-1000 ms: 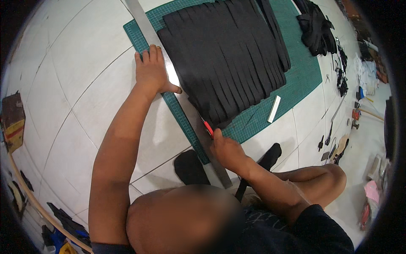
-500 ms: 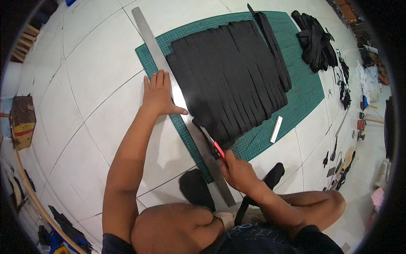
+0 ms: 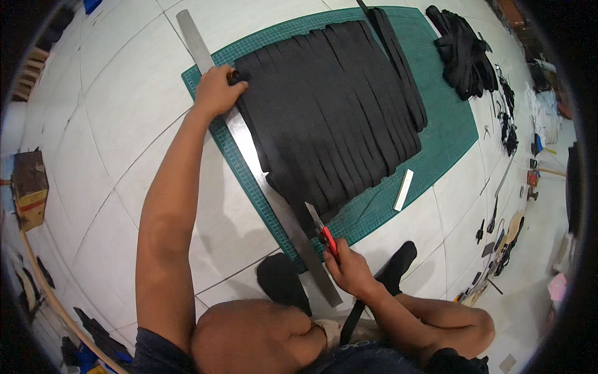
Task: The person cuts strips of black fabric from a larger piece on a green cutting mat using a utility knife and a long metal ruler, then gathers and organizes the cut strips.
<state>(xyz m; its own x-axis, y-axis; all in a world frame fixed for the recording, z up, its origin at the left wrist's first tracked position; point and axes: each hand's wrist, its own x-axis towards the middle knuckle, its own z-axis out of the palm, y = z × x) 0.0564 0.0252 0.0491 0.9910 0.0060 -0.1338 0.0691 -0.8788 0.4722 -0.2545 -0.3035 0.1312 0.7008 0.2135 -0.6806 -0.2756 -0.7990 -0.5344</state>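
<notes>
Moved since the earlier frame: left hand (image 3: 218,90), shifted up the metal ruler (image 3: 246,138) to near the mat's far left corner, its fingers, then spread flat, now curled in; thumb and fingers pressed together on what looks like the far left corner of the black fabric (image 3: 330,106).

Black fabric: one sheet slit into strips, lying over the left and middle of the green cutting mat (image 3: 442,131), which presumably shields the tiles.

Metal ruler: along the mat's left edge, beside the fabric, both ends overhanging; probably so placed as a straight guide.

Right hand (image 3: 349,268): beyond the mat's near edge, fingers wrapped closely round the red utility knife (image 3: 328,240); blade pointing away over the fabric's near left corner, contact unclear.

White bar (image 3: 403,190): on the mat, by its near edge.
</notes>
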